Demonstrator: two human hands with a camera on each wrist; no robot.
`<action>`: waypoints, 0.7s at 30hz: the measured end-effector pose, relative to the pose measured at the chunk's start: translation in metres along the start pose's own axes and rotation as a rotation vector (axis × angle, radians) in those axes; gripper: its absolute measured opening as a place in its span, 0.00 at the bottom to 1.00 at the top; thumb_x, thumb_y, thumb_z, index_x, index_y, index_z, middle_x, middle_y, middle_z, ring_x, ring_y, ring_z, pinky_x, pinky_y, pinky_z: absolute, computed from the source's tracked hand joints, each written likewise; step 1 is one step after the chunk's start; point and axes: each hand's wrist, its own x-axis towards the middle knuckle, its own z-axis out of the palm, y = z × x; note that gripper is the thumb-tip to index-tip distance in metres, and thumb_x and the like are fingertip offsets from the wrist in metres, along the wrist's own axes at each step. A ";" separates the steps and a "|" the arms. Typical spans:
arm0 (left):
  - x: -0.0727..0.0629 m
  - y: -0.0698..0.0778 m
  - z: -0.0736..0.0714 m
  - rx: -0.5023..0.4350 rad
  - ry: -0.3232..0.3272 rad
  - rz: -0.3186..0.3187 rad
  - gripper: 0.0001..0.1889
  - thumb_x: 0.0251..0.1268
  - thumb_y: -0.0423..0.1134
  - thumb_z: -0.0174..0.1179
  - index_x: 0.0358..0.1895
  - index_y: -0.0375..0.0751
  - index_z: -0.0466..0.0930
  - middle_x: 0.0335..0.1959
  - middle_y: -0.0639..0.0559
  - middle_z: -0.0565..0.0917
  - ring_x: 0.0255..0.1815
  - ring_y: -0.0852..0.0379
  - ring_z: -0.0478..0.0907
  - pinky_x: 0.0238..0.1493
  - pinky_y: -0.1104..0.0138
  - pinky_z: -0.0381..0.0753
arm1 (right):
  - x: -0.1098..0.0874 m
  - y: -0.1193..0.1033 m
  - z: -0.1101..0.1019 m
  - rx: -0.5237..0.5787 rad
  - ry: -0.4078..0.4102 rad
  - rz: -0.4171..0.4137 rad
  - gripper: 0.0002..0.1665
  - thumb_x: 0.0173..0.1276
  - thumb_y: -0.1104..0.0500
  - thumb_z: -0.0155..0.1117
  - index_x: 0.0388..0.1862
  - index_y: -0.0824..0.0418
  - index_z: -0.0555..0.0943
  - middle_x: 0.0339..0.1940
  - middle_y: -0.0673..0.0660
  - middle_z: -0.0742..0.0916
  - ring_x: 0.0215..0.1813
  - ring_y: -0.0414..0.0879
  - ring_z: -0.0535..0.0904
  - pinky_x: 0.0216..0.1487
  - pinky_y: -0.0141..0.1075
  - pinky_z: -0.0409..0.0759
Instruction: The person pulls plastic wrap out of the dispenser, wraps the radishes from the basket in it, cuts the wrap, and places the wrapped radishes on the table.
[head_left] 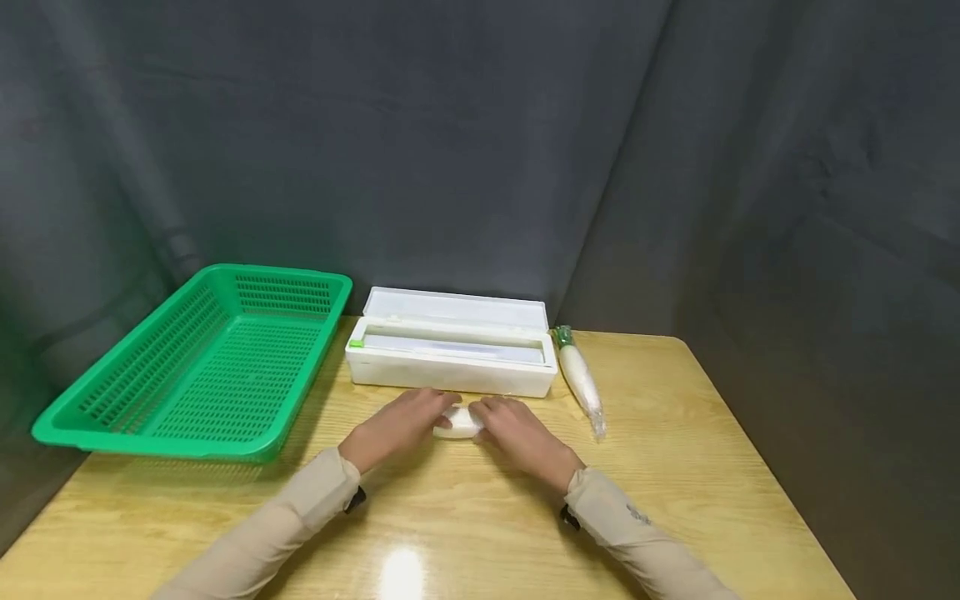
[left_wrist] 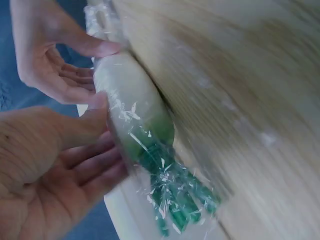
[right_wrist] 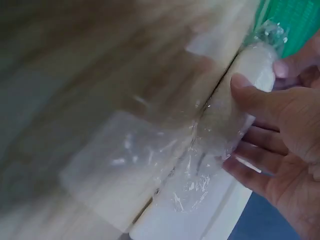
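In the head view, a white radish [head_left: 459, 422] lies between both hands, in front of the cling film dispenser [head_left: 450, 379]. My left hand [head_left: 393, 425] holds its leafy end, thumb on top and fingers beneath, as the left wrist view shows. Towards the other end, my right hand [head_left: 521, 437] grips it the same way. Clear cling film [right_wrist: 192, 187] wraps the radish and sticks out past both ends. Green leaf stalks [left_wrist: 177, 200] show through the film. A loose flap of film spreads on the table in the right wrist view.
The white dispenser has its lid [head_left: 457, 308] raised and a green piece [head_left: 356, 343] at its left end. A second film-wrapped radish [head_left: 579, 379] lies to its right. At the left of the wooden table [head_left: 675, 483] stands a green plastic basket [head_left: 300, 400]. Dark curtains hang behind.
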 end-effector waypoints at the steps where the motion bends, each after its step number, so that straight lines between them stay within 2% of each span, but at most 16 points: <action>1: 0.000 0.001 -0.001 0.006 0.003 -0.007 0.12 0.67 0.28 0.69 0.51 0.31 0.84 0.43 0.44 0.88 0.41 0.53 0.86 0.42 0.66 0.86 | 0.001 0.002 0.000 0.035 0.002 -0.005 0.14 0.68 0.60 0.75 0.47 0.64 0.80 0.36 0.54 0.87 0.39 0.47 0.83 0.44 0.40 0.83; 3: -0.002 0.001 -0.001 0.030 0.022 -0.017 0.13 0.66 0.28 0.70 0.52 0.32 0.84 0.44 0.44 0.88 0.43 0.52 0.87 0.44 0.64 0.87 | 0.003 0.007 -0.001 0.104 -0.012 -0.018 0.12 0.69 0.59 0.73 0.44 0.63 0.80 0.28 0.51 0.82 0.31 0.42 0.77 0.36 0.35 0.78; 6: -0.007 0.001 0.000 0.049 0.046 -0.025 0.15 0.62 0.29 0.74 0.51 0.34 0.86 0.48 0.44 0.88 0.47 0.50 0.87 0.48 0.61 0.87 | 0.009 0.015 -0.004 0.207 -0.075 0.006 0.10 0.71 0.57 0.71 0.45 0.62 0.82 0.22 0.46 0.72 0.27 0.37 0.66 0.32 0.31 0.69; 9: -0.012 0.000 0.004 0.025 0.051 -0.033 0.21 0.58 0.31 0.77 0.55 0.33 0.85 0.51 0.42 0.88 0.50 0.47 0.87 0.50 0.58 0.87 | 0.010 0.019 -0.007 0.279 -0.139 0.062 0.09 0.73 0.58 0.69 0.48 0.61 0.84 0.22 0.45 0.69 0.26 0.35 0.65 0.32 0.30 0.68; 12: -0.013 -0.002 0.006 0.012 0.048 -0.036 0.25 0.56 0.33 0.78 0.58 0.33 0.84 0.55 0.41 0.87 0.52 0.46 0.86 0.53 0.56 0.86 | 0.010 0.018 -0.010 0.239 -0.128 0.073 0.08 0.72 0.59 0.72 0.46 0.61 0.85 0.21 0.47 0.74 0.26 0.38 0.69 0.31 0.32 0.72; 16: -0.008 -0.006 0.008 0.017 0.049 -0.049 0.26 0.55 0.32 0.79 0.59 0.33 0.83 0.56 0.42 0.87 0.54 0.46 0.86 0.55 0.55 0.85 | 0.008 0.012 -0.011 0.100 -0.005 0.086 0.16 0.67 0.60 0.76 0.49 0.66 0.86 0.36 0.57 0.87 0.38 0.48 0.83 0.42 0.41 0.84; 19: -0.004 -0.009 0.008 0.021 0.038 -0.059 0.27 0.54 0.31 0.79 0.59 0.32 0.83 0.54 0.42 0.87 0.52 0.46 0.87 0.53 0.56 0.86 | 0.003 0.009 -0.009 0.056 0.043 0.164 0.24 0.62 0.60 0.80 0.53 0.69 0.84 0.43 0.62 0.87 0.44 0.55 0.84 0.46 0.46 0.85; 21: 0.000 -0.009 0.009 0.014 0.030 -0.065 0.27 0.54 0.31 0.79 0.58 0.33 0.83 0.52 0.42 0.87 0.49 0.47 0.87 0.51 0.57 0.86 | -0.001 0.009 -0.006 0.065 0.044 0.225 0.22 0.59 0.62 0.81 0.49 0.69 0.84 0.39 0.62 0.86 0.40 0.55 0.83 0.40 0.46 0.84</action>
